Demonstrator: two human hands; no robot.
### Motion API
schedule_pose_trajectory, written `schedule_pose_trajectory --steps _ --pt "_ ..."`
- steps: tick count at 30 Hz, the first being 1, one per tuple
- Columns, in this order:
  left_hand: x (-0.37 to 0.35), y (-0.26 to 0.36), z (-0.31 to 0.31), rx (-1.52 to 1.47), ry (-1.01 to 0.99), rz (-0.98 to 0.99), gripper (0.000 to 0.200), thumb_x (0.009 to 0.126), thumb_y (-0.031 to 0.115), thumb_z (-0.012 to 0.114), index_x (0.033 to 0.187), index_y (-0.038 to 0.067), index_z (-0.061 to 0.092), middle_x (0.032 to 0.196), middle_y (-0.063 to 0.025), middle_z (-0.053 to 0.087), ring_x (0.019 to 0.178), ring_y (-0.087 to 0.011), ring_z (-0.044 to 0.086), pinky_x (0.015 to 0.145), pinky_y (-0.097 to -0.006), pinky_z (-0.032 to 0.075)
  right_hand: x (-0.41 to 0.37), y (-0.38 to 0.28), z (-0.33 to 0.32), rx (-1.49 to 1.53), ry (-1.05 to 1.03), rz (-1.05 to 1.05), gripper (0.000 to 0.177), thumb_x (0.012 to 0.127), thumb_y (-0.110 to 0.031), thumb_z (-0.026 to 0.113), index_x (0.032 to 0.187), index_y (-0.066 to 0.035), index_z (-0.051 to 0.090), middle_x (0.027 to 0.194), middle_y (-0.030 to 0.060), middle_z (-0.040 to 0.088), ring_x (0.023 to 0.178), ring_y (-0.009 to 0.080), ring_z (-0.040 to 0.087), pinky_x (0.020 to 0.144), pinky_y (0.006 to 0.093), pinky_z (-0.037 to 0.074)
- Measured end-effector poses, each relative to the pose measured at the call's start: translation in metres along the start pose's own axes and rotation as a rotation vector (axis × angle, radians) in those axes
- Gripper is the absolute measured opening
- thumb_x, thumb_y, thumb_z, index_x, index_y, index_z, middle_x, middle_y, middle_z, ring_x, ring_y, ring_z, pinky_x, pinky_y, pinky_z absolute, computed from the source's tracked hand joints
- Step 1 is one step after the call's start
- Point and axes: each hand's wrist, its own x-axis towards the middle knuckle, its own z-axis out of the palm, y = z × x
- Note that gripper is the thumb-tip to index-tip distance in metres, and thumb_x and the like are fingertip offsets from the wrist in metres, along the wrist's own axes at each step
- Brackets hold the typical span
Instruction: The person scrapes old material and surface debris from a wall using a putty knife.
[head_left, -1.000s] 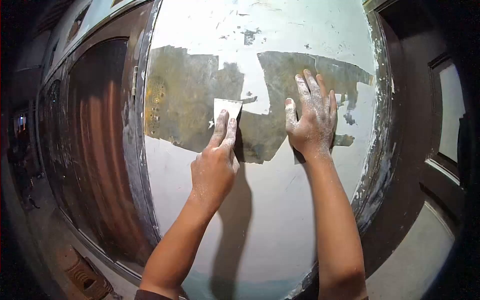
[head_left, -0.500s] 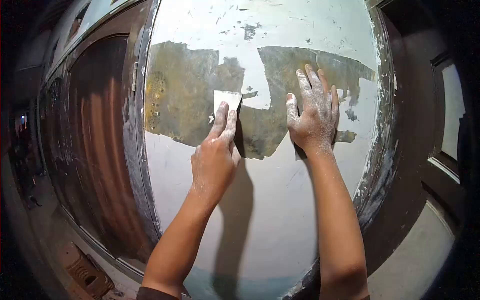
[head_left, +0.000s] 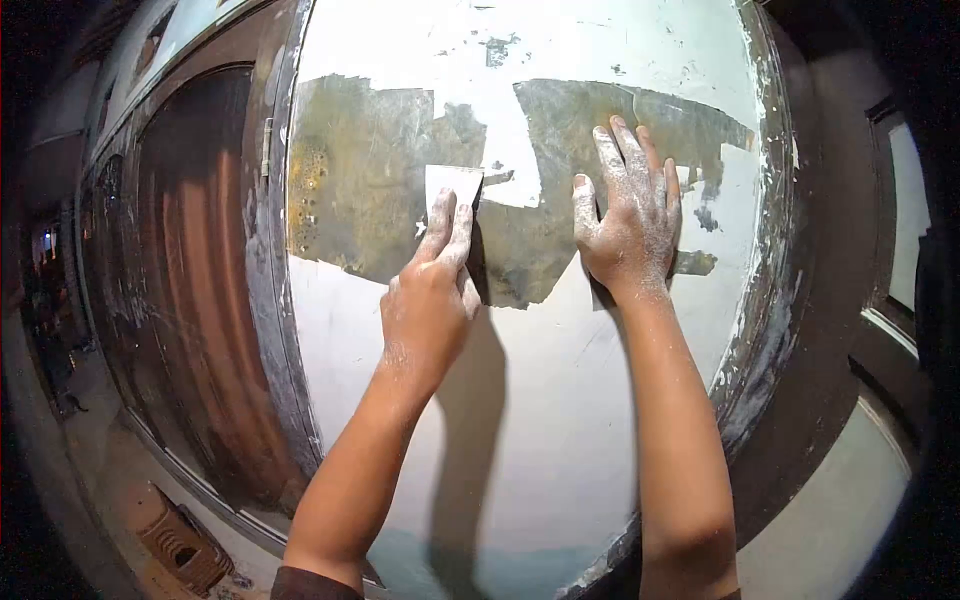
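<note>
My left hand (head_left: 428,290) grips a white flat scraper (head_left: 452,180), two fingers stretched along its face and the thumb hidden. Its straight top edge lies against a bare grey-brown patch (head_left: 370,150) on the white wall panel (head_left: 560,420). To the right, my right hand (head_left: 632,215) rests against the same panel with its fingers spread over the bare patch. White dust coats the fingers of both hands. A small pale corner (head_left: 602,295) shows beneath the heel of the right palm; the rest of it is hidden.
A dark wooden door (head_left: 200,270) stands left of the panel, with a hinge (head_left: 267,147) on its frame. On the right is a paint-flecked frame (head_left: 775,200) beside another dark door (head_left: 840,300). A brown plastic object (head_left: 183,548) sits on the floor at lower left.
The view has tipped down slightly, so the wall sits a little higher and looks brighter. The scraper has slid up very slightly; the right hand stays in place on the wall.
</note>
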Motion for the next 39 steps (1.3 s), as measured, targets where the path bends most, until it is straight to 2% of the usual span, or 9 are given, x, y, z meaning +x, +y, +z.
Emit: schedule_pose_trajectory --steps 1,6,8,18,20,32,34,35,39 --pt "0.004 -0.003 0.002 0.092 0.026 0.035 0.062 0.092 0.003 0.057 0.152 0.016 0.055 0.166 -0.0010 0.043 0.116 -0.0339 0.070 0.087 -0.0468 0.062 0.000 0.000 0.000 0.001 0.003 -0.001 0.054 0.100 -0.035 0.057 0.150 -0.017 0.056 0.161 0.0038 0.048 0.155 0.0219 0.033 0.130 0.0497 0.018" --pt "0.004 -0.004 0.003 0.099 0.060 0.060 0.063 0.091 0.002 0.056 0.153 0.015 0.055 0.165 -0.0022 0.044 0.117 -0.0347 0.070 0.088 -0.0465 0.062 0.000 0.000 -0.001 -0.006 -0.011 0.007 0.054 0.100 -0.035 0.057 0.151 -0.017 0.056 0.161 0.0033 0.048 0.155 0.0215 0.034 0.130 0.0497 0.018" --pt "0.008 0.000 0.002 0.038 0.033 0.023 0.065 0.089 -0.004 0.053 0.152 0.013 0.056 0.163 -0.0058 0.046 0.131 -0.0333 0.063 0.101 -0.0431 0.057 0.001 -0.001 -0.001 0.000 -0.006 0.008 0.054 0.100 -0.035 0.057 0.150 -0.017 0.056 0.161 0.0033 0.048 0.155 0.0212 0.034 0.130 0.0498 0.019" --pt "0.015 -0.001 0.002 0.101 0.037 0.025 0.063 0.091 -0.003 0.055 0.152 0.014 0.056 0.163 -0.0047 0.045 0.125 -0.0330 0.067 0.096 -0.0431 0.058 -0.001 0.000 -0.001 -0.006 0.010 -0.006 0.053 0.099 -0.034 0.059 0.149 -0.016 0.058 0.162 0.0030 0.048 0.154 0.0220 0.035 0.130 0.0493 0.020" --pt "0.017 -0.006 0.006 0.094 0.077 0.081 0.064 0.092 0.004 0.056 0.154 0.017 0.054 0.163 -0.0009 0.046 0.106 -0.0322 0.074 0.084 -0.0455 0.062 0.001 -0.001 -0.003 -0.006 0.002 0.013 0.053 0.099 -0.034 0.059 0.149 -0.016 0.058 0.162 0.0029 0.048 0.155 0.0216 0.035 0.130 0.0494 0.019" --pt "0.017 0.001 0.003 0.112 0.039 0.023 0.066 0.090 -0.001 0.056 0.154 0.016 0.054 0.165 -0.0017 0.043 0.122 -0.0325 0.068 0.096 -0.0437 0.059 0.001 0.000 -0.001 0.000 -0.004 0.007 0.053 0.099 -0.034 0.059 0.149 -0.016 0.058 0.162 0.0037 0.048 0.155 0.0225 0.035 0.129 0.0506 0.020" --pt "0.016 0.001 0.005 0.112 0.044 0.019 0.064 0.090 -0.001 0.055 0.153 0.015 0.055 0.164 -0.0024 0.045 0.122 -0.0333 0.068 0.095 -0.0445 0.059 0.001 -0.002 -0.005 0.019 -0.004 0.014 0.053 0.099 -0.033 0.058 0.149 -0.015 0.058 0.161 0.0041 0.048 0.154 0.0228 0.035 0.130 0.0498 0.020" --pt "0.019 -0.006 0.010 0.159 0.085 0.086 0.067 0.090 0.003 0.056 0.155 0.017 0.052 0.166 0.0008 0.042 0.102 -0.0337 0.075 0.082 -0.0480 0.063 0.001 -0.002 -0.005 0.019 -0.007 0.013 0.053 0.098 -0.032 0.058 0.149 -0.015 0.058 0.161 0.0041 0.048 0.154 0.0228 0.035 0.130 0.0496 0.020" --pt "0.024 0.001 0.006 0.123 0.058 0.047 0.067 0.089 0.004 0.055 0.155 0.017 0.051 0.166 0.0014 0.042 0.104 -0.0347 0.075 0.084 -0.0486 0.063 0.001 0.000 -0.003 0.006 -0.001 0.000 0.054 0.098 -0.032 0.058 0.150 -0.015 0.057 0.161 0.0041 0.048 0.154 0.0228 0.036 0.130 0.0500 0.020"
